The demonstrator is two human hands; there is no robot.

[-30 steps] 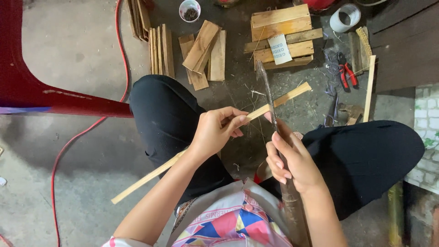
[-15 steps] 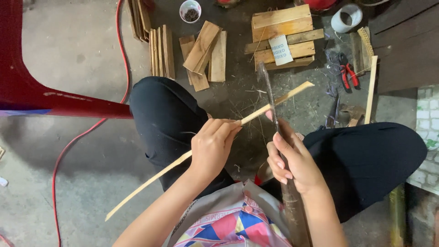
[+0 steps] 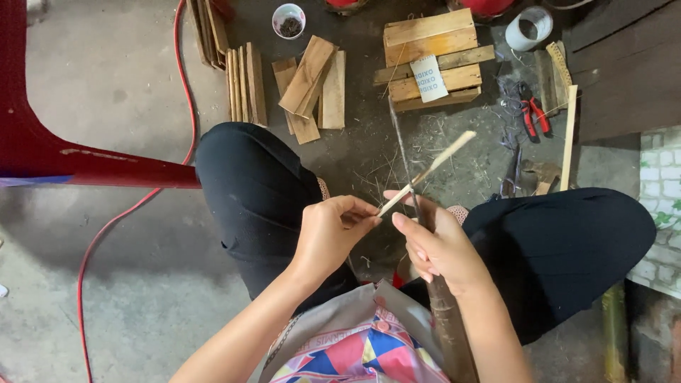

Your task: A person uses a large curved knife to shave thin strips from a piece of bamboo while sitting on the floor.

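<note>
I sit with my knees apart over a concrete floor. My left hand (image 3: pixel 332 235) pinches a thin pale bamboo strip (image 3: pixel 434 164) that slants up to the right, crossing a knife blade. My right hand (image 3: pixel 441 247) grips a long knife (image 3: pixel 399 145) by its wooden handle, with the narrow blade pointing away from me and my thumb against the strip where the two cross. The strip's near end is hidden behind my left hand and forearm.
Short wooden slats (image 3: pixel 311 85) and a stack of wood blocks (image 3: pixel 431 53) lie ahead on the floor, along with a small cup (image 3: pixel 289 19), a tape roll (image 3: pixel 528 29) and red pliers (image 3: pixel 530 117). A red chair (image 3: pixel 50 152) and a red cable (image 3: pixel 128 213) are on the left.
The strip's long tail, which stuck out to the lower left, has swung toward me and is now hidden behind my left arm. My left hand has moved closer to the blade.
</note>
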